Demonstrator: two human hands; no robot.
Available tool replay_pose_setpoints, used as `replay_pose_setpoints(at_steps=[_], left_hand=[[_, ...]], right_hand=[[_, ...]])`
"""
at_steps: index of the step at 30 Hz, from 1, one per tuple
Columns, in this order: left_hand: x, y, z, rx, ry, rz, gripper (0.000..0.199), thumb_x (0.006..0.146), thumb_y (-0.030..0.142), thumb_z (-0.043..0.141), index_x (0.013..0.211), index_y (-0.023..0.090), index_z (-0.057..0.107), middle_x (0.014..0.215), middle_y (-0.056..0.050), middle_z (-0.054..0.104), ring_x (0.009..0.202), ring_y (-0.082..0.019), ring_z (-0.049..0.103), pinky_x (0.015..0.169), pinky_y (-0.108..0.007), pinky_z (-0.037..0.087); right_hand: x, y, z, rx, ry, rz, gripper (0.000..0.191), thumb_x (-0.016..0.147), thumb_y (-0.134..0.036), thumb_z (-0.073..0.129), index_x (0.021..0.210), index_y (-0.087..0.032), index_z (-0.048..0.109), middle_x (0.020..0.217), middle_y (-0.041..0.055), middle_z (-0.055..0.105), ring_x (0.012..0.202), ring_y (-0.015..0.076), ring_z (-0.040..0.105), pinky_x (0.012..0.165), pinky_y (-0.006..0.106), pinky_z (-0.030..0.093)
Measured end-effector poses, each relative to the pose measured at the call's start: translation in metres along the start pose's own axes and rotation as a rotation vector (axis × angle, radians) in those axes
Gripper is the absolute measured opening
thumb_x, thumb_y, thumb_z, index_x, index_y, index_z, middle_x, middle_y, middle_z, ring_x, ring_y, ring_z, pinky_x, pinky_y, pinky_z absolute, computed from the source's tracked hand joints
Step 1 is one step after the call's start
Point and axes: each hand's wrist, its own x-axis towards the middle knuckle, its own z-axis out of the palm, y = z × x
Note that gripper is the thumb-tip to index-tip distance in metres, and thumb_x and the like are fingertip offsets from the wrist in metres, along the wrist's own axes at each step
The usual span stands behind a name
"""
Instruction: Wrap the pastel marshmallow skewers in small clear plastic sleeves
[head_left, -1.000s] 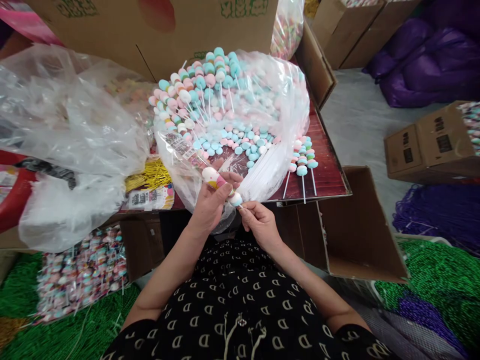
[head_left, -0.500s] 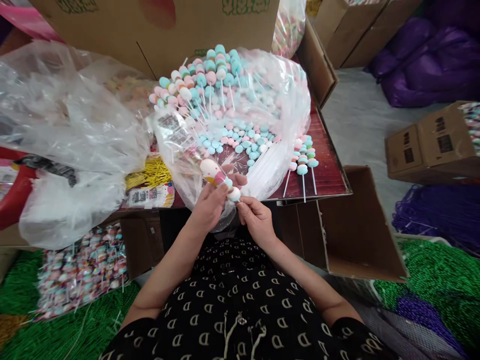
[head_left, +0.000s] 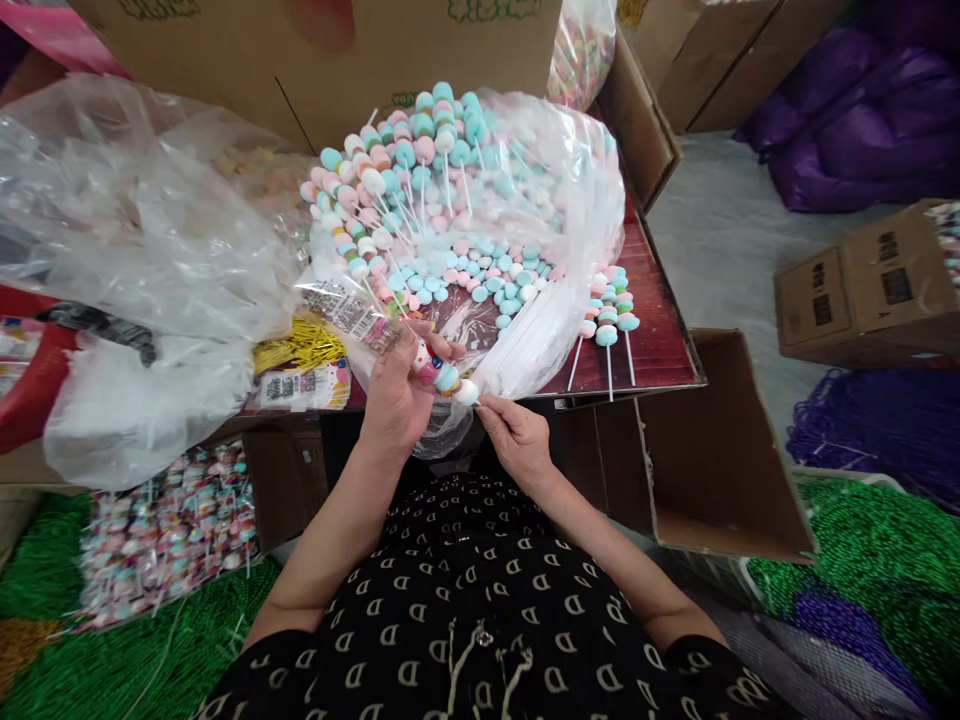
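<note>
My left hand (head_left: 395,393) is closed around a clear printed plastic sleeve (head_left: 352,308) whose barcode end sticks out up and left. Part of a marshmallow skewer (head_left: 450,380) is inside the sleeve, and its lowest pale pieces stick out of the near end. The fingertips of my right hand (head_left: 517,435) pinch the skewer's stick just below the last white piece. Beyond my hands, a big clear bag (head_left: 592,190) holds loose pink, blue and white marshmallows (head_left: 491,275) and white sticks (head_left: 525,345). Finished skewers (head_left: 424,150) are heaped on it.
A few skewers (head_left: 607,305) lie at the table's (head_left: 664,345) right edge. Yellow ties (head_left: 304,345) and flat printed sleeves (head_left: 304,387) are on the left. An open carton (head_left: 720,450) stands below right; wrapped skewers (head_left: 172,530) lie lower left. A large carton (head_left: 337,60) blocks the back.
The skewer has gone further into the sleeve. My left hand has shifted left and turned, so the sleeve's barcode end now shows. My right hand still pinches the stick.
</note>
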Motion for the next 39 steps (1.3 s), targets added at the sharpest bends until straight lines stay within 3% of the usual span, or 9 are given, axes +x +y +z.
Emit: replay_pose_setpoints(at_steps=[3, 8, 11, 17, 23, 28, 32, 36, 39], left_hand=[[-0.001, -0.002, -0.002, 0.027, -0.045, 0.001, 0.034, 0.080, 0.051, 0.084, 0.091, 0.021, 0.070, 0.074, 0.001, 0.070, 0.085, -0.020, 0.077, 0.076, -0.032, 0.062], [-0.006, -0.010, -0.007, 0.017, -0.113, -0.085, 0.036, 0.080, 0.051, 0.084, 0.096, 0.021, 0.070, 0.075, 0.000, 0.072, 0.081, -0.019, 0.076, 0.068, -0.028, 0.059], [-0.011, -0.015, -0.010, 0.029, -0.152, -0.139, 0.036, 0.081, 0.050, 0.084, 0.097, 0.021, 0.070, 0.075, -0.001, 0.074, 0.081, -0.019, 0.076, 0.069, -0.029, 0.059], [-0.006, -0.003, -0.015, 0.024, -0.084, -0.093, 0.060, 0.072, 0.057, 0.088, 0.120, 0.027, 0.068, 0.109, -0.006, 0.080, 0.100, -0.025, 0.077, 0.085, -0.038, 0.063], [0.001, -0.006, -0.005, -0.102, 0.075, -0.069, 0.031, 0.077, 0.043, 0.088, 0.090, 0.022, 0.070, 0.075, 0.003, 0.072, 0.081, -0.016, 0.075, 0.093, -0.036, 0.061], [-0.008, -0.028, 0.001, -0.065, 0.067, -0.123, 0.031, 0.079, 0.045, 0.084, 0.088, 0.021, 0.067, 0.073, 0.003, 0.070, 0.079, -0.017, 0.074, 0.090, -0.036, 0.060], [-0.017, -0.032, -0.003, 0.016, -0.036, -0.162, 0.034, 0.082, 0.051, 0.082, 0.089, 0.020, 0.069, 0.078, -0.001, 0.073, 0.088, -0.021, 0.077, 0.088, -0.035, 0.060], [-0.015, -0.017, -0.012, 0.003, -0.144, -0.139, 0.053, 0.074, 0.058, 0.087, 0.112, 0.026, 0.069, 0.113, -0.007, 0.079, 0.111, -0.025, 0.075, 0.091, -0.036, 0.061], [-0.006, -0.004, -0.017, -0.038, -0.116, -0.073, 0.056, 0.075, 0.062, 0.085, 0.117, 0.028, 0.069, 0.122, -0.008, 0.077, 0.119, -0.027, 0.072, 0.093, -0.038, 0.061]], right_hand=[[0.000, -0.001, -0.005, 0.096, -0.055, 0.115, 0.029, 0.094, -0.045, 0.066, 0.093, -0.021, 0.081, 0.075, 0.0031, 0.074, 0.065, 0.0151, 0.064, 0.063, 0.027, 0.052], [0.004, -0.004, -0.010, 0.448, -0.240, 0.391, 0.048, 0.089, -0.065, 0.069, 0.089, -0.017, 0.076, 0.049, -0.0085, 0.039, 0.043, 0.0072, 0.031, 0.043, 0.024, 0.027], [0.006, -0.004, -0.007, 0.539, -0.254, 0.459, 0.051, 0.084, -0.069, 0.072, 0.086, -0.018, 0.074, 0.047, -0.0104, 0.036, 0.041, 0.0061, 0.026, 0.041, 0.023, 0.021], [0.004, -0.002, -0.001, 0.446, -0.153, 0.411, 0.042, 0.081, -0.060, 0.078, 0.088, -0.018, 0.076, 0.053, -0.0076, 0.046, 0.047, 0.0071, 0.032, 0.045, 0.024, 0.026], [0.003, -0.002, 0.001, 0.112, -0.032, 0.194, 0.028, 0.090, -0.046, 0.069, 0.094, -0.019, 0.077, 0.062, -0.0029, 0.059, 0.056, 0.0116, 0.047, 0.058, 0.026, 0.042], [0.000, -0.004, 0.002, -0.058, -0.012, 0.064, 0.027, 0.096, -0.043, 0.060, 0.095, -0.021, 0.076, 0.075, 0.0035, 0.070, 0.064, 0.0154, 0.059, 0.065, 0.028, 0.050], [0.000, -0.003, 0.003, 0.169, -0.112, 0.193, 0.036, 0.097, -0.054, 0.060, 0.093, -0.020, 0.073, 0.056, -0.0041, 0.053, 0.049, 0.0112, 0.046, 0.051, 0.026, 0.040], [0.002, 0.002, -0.001, 0.432, -0.152, 0.375, 0.046, 0.091, -0.065, 0.065, 0.090, -0.019, 0.071, 0.051, -0.0093, 0.039, 0.044, 0.0076, 0.032, 0.043, 0.023, 0.027], [0.004, 0.005, -0.005, 0.502, -0.195, 0.434, 0.048, 0.086, -0.065, 0.071, 0.089, -0.018, 0.071, 0.052, -0.0094, 0.039, 0.045, 0.0067, 0.030, 0.043, 0.023, 0.024]])
